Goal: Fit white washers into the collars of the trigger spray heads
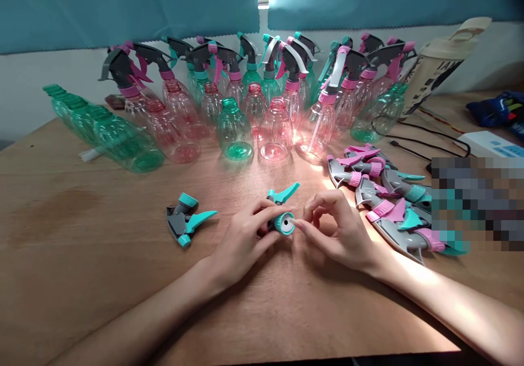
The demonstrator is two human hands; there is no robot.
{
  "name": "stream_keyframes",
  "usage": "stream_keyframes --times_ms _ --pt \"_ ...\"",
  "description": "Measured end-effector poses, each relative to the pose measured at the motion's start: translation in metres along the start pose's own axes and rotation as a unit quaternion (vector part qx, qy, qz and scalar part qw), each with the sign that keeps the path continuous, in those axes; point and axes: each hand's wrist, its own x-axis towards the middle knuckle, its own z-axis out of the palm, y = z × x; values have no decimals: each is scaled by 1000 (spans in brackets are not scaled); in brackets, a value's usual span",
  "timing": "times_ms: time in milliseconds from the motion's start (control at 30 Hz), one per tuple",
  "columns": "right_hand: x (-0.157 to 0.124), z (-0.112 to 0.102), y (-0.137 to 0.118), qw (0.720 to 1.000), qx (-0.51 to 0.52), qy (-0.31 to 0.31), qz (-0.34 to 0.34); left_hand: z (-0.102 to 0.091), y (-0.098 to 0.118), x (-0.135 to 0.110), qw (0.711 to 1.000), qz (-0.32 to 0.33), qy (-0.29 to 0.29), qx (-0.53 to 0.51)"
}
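My left hand [245,235] is closed around a grey and teal trigger spray head [284,223]. Its teal screw collar faces me, showing a white disc with a dark hole in the middle, and its teal trigger points up to the right. Right beside the collar is my right hand [338,232], fingers curled and thumb and forefinger close together at the collar's edge. Whatever lies between those fingertips is too small to make out. Another grey and teal spray head [184,221] lies on the table left of my left hand.
Several pink and green bottles [235,131] stand at the back, many with spray heads on. Green bottles [123,142] line the left. Loose spray heads [393,207] are piled to my right. Beyond them are a black cable [442,134], a white box [491,145] and a cream tumbler [438,71].
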Motion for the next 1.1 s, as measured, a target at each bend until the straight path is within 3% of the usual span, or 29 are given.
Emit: stream_keyframes --times_ms 133,300,467,767,1100 --pt "-3 -1 0 999 -5 -17 -48 -1 0 0 1000 3 -1 -1" --pt "-5 0 0 997 -31 -68 -15 -2 0 0 1000 4 -3 11" --pt "-3 1 -1 997 -45 -58 -37 -2 0 0 1000 18 -3 19" --pt "-5 4 1 996 -28 -87 7 1 -1 -1 999 27 -8 42" --pt "-4 4 -2 997 -41 -64 -28 4 1 0 1000 21 -10 12"
